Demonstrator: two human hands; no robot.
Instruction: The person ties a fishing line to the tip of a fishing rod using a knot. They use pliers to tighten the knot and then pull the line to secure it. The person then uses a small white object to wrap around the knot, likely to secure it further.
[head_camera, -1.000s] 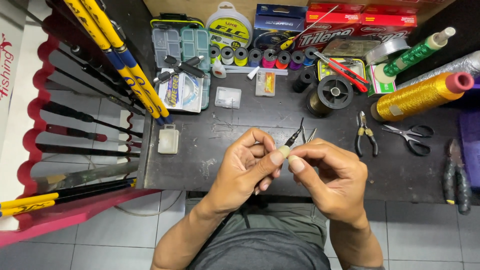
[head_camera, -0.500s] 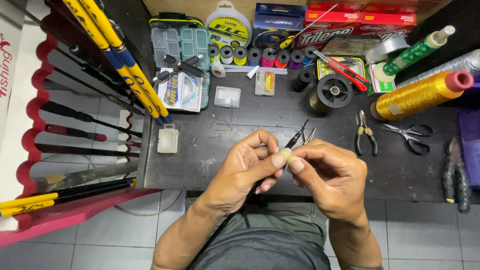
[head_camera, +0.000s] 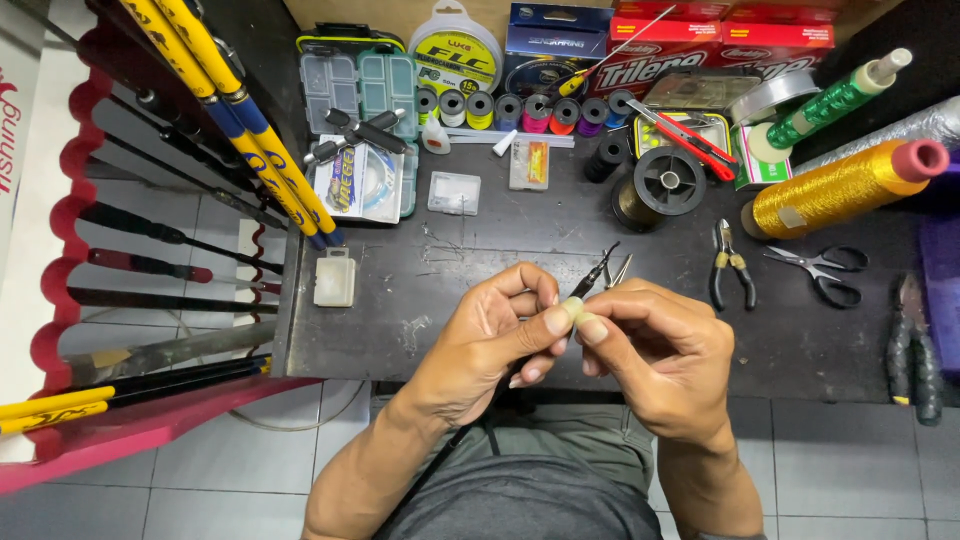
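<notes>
We look down on a dark, scuffed desk (head_camera: 480, 260) set over a pale tiled floor (head_camera: 180, 470). Along its far edge stand boxes, a row of small thread spools (head_camera: 520, 108), a clear tackle box (head_camera: 358, 85) and a dark line spool (head_camera: 660, 185). To the right lie a large gold thread cone (head_camera: 840, 188), a green spool (head_camera: 830, 100), small pliers (head_camera: 730, 265) and black scissors (head_camera: 818, 272). On the left a red scalloped rack (head_camera: 60, 250) carries thin rods, with yellow-and-blue rods (head_camera: 240, 120) slanting across it.

Our left hand (head_camera: 490, 335) and right hand (head_camera: 655, 350) meet just above the desk's near edge, fingertips pinched shut together on a small pale piece (head_camera: 574, 312); a thin dark tool (head_camera: 592, 278) pokes out behind them. What the piece is we cannot tell, as the fingers cover most of it. The rack and the far boxes are cut off by the picture's edges.
</notes>
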